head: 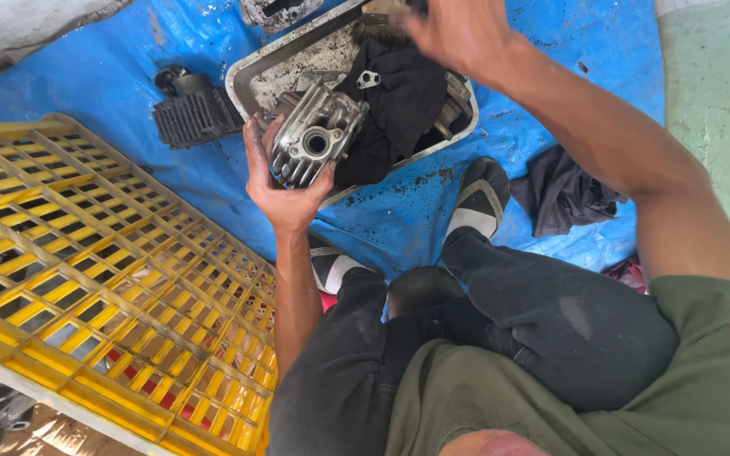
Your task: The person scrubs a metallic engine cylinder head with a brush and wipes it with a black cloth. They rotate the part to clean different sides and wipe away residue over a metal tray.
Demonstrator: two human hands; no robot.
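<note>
Roughly by size: blue tarp (111,76) spread over the ground, probably to catch grime; already speckled with dirt near the tray. Yellow plastic crate (103,279) parked off to the person's left, clear of the work. Metal tray (242,80) set on the tarp straight ahead, holding a black rag (403,93) and loose small parts, so oily bits stayed contained. Dark finned cylinder block (196,114) laid just beside the tray's left end. Grey rag (563,194) dropped on the tarp to the right. Finned aluminium cylinder head (314,135) held over the tray's near edge, bore face up toward the camera, likely for inspection. Left hand (285,190) cupped under it, fingers wrapped round the fins. Right hand (458,29) closed on a brush (382,21) at the tray's far end; blurred.
</note>
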